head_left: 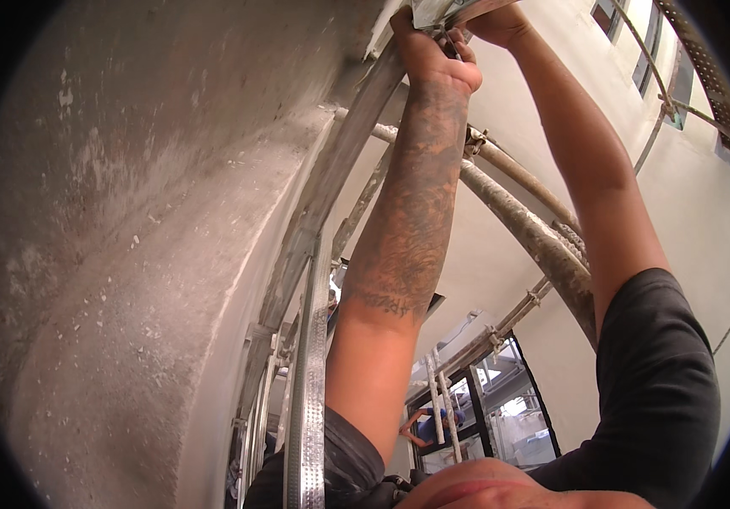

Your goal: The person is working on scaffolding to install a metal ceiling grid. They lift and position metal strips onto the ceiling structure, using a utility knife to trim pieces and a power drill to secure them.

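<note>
Both my arms reach up to the top edge of the view. My left hand [437, 59] is closed, its fingers curled around a shiny metal channel [433, 12] beside the wall. My right hand [497, 25] is against the same metalwork, just to the right; its fingers are mostly hidden by the metal and the picture's edge. A long grey metal rail [331, 165] slopes down from my left hand along the wall. Lower down, a dimpled metal stud [307, 407] stands next to my left upper arm.
A rough, grey plastered wall [127, 237] fills the left side. Scaffold poles [526, 225] cross behind my arms, joined by a clamp [474, 140]. Beyond is a pale wall [679, 229] with narrow windows. Another person [429, 427] is near a dark-framed window [509, 399] below.
</note>
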`<state>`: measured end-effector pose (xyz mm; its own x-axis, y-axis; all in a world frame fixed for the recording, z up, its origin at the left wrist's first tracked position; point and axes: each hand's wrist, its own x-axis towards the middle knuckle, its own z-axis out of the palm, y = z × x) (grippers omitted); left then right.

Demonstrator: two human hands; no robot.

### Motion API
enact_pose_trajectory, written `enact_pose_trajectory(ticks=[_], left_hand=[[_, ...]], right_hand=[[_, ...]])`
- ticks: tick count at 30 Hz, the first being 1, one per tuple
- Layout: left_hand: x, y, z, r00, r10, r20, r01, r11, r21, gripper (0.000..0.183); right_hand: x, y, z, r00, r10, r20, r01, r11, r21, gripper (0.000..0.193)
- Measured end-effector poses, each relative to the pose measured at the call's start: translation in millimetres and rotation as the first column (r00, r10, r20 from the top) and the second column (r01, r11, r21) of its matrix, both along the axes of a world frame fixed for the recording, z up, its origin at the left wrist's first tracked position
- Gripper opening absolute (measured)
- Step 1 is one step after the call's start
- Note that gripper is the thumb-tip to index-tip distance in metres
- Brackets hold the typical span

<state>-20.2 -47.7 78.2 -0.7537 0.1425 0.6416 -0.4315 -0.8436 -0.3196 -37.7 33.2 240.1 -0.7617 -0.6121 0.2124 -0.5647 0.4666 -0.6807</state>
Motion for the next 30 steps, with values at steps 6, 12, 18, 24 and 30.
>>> enact_pose_trajectory(ticks=[6, 12, 18, 24, 30], left_hand=[[8, -3, -2, 0.999, 0.012, 0.035, -0.011, 0.999, -0.034, 0.029], [6, -9, -3, 0.996, -0.028, 0.090, 0.033, 0.998, -0.056, 0.028], [12, 0, 0, 1.000, 0.001, 0.019, -0.001, 1.000, -0.010, 0.031], [23, -1, -23, 0.986, 0.158, -0.051, -0.165, 0.965, -0.205, 0.034], [37, -6, -52, -0.011, 0.992, -0.128, -0.879, -0.070, -0.472, 0.046]], right_hand=[[19, -13, 11, 0.948, -0.283, -0.146, 0.295, 0.953, 0.067, 0.024], [-6, -10, 10, 0.989, -0.144, -0.036, 0.147, 0.979, 0.139, 0.023], [-9, 1, 12, 0.998, -0.002, 0.068, -0.002, 0.998, 0.063, 0.022], [-15, -5, 8, 1.000, -0.028, 0.014, 0.027, 0.999, 0.034, 0.022], [-19, 2, 8, 0.998, 0.055, -0.009, -0.055, 0.998, -0.006, 0.020]])
